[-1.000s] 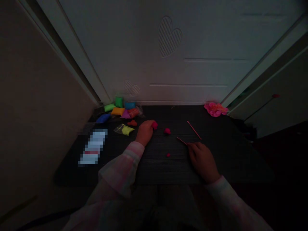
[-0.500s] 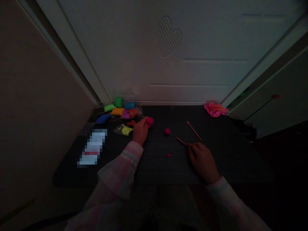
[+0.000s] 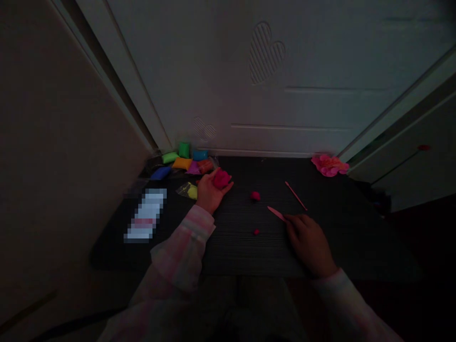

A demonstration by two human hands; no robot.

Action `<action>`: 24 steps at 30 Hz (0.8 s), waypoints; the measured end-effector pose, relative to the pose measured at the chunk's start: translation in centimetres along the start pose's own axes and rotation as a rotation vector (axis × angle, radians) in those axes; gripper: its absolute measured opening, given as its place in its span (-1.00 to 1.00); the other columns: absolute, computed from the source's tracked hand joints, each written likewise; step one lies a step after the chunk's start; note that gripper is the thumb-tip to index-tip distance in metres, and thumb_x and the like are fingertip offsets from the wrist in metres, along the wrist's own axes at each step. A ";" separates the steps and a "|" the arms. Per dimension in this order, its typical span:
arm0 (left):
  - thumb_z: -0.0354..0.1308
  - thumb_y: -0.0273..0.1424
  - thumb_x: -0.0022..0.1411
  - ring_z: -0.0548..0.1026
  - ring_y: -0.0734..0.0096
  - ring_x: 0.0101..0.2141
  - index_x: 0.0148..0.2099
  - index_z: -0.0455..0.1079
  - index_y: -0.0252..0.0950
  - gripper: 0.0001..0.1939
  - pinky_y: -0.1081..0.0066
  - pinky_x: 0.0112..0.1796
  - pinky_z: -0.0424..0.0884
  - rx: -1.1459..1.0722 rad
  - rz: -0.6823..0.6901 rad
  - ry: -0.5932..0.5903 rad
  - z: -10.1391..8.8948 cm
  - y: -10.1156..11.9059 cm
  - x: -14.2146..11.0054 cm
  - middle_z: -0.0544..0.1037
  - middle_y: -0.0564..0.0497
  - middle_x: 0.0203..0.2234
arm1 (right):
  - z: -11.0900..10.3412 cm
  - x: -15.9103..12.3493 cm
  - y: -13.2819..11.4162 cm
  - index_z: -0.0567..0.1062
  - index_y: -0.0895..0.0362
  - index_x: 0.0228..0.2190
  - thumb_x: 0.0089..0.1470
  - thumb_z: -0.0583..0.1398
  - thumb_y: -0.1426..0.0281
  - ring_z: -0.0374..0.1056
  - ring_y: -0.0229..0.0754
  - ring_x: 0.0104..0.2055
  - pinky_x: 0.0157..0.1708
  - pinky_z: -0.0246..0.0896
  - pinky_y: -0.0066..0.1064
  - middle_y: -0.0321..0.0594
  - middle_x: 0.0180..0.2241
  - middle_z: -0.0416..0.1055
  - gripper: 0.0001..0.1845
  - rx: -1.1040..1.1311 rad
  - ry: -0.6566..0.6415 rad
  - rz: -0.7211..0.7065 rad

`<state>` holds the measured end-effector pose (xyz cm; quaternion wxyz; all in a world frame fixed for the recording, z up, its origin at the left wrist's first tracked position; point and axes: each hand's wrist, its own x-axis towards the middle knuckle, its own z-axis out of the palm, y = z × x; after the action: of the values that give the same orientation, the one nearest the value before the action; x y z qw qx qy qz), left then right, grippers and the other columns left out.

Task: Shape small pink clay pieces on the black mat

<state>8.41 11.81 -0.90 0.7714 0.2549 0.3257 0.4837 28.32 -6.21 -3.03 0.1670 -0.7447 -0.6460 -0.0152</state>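
Observation:
My left hand (image 3: 211,191) is turned palm up, its fingers partly spread, and cradles a lump of bright pink modelling clay (image 3: 221,178). Between the fingertips of my right hand (image 3: 309,242) is a pink plastic clay knife (image 3: 276,213), its flat blade pointing left over the table. A small pink clay ball (image 3: 255,195) lies between the two hands. Closer to me is a tinier pink clay piece (image 3: 256,232). Beyond my right hand rests a second thin pink modelling tool (image 3: 296,195).
Several coloured clay packets (image 3: 182,164) are heaped at the back left of the dark table (image 3: 235,256). A yellow packet (image 3: 192,191) lies beside my left hand. A blurred-out bright phone-like panel (image 3: 147,216) is at the left; a pink flower-like piece (image 3: 330,165) at the back right.
My left hand has rolled palm up and its fingers have opened out under the pink clay. The knife in my right hand has turned to show its broad blade. The view shifted slightly.

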 end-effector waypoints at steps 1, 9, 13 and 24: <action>-0.12 -0.42 0.10 0.46 0.44 -0.26 -0.22 0.28 -0.27 -0.78 0.32 -0.19 0.41 -0.024 -0.001 -0.009 0.1 0.1 0.0 0.45 0.01 -0.34 | 0.0 0.0 0.0 0.43 0.20 -0.24 0.07 0.00 0.40 0.29 -0.15 -0.33 -0.33 0.17 -0.32 -0.10 -0.35 0.38 -0.72 0.001 0.000 0.001; 0.10 -0.55 0.02 0.36 0.69 -0.62 -0.36 0.28 -0.29 -0.90 0.67 -0.68 0.17 0.005 0.009 0.018 0.4 -0.2 0.0 0.40 0.15 -0.56 | -0.2 0.0 -0.1 0.43 0.22 -0.24 0.08 -0.01 0.38 0.30 -0.13 -0.31 -0.32 0.18 -0.29 -0.07 -0.34 0.38 -0.71 0.022 -0.027 0.021; 0.05 -0.32 0.09 0.39 0.57 -0.64 -0.55 0.18 -0.30 -0.76 0.57 -0.64 0.27 -0.020 -0.044 0.054 0.1 0.2 0.0 0.31 0.16 -0.72 | -0.1 -0.1 0.1 0.42 0.20 -0.24 0.08 -0.01 0.36 0.30 -0.13 -0.31 -0.32 0.18 -0.28 -0.08 -0.33 0.38 -0.71 0.027 -0.022 0.022; -0.06 -0.07 0.11 0.00 0.67 -0.87 -0.72 -0.09 -0.29 -0.46 0.58 -0.81 -0.15 -0.115 -0.067 0.079 1.1 1.2 -0.9 -0.02 0.23 -0.89 | 0.4 -0.1 0.5 0.43 0.19 -0.25 0.07 0.01 0.34 0.30 -0.14 -0.34 -0.35 0.18 -0.31 -0.10 -0.36 0.39 -0.71 0.022 0.023 -0.017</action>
<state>8.27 11.33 0.89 0.7869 0.1798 0.3360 0.4854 28.66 -6.29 -3.50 0.1824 -0.7371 -0.6505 -0.0179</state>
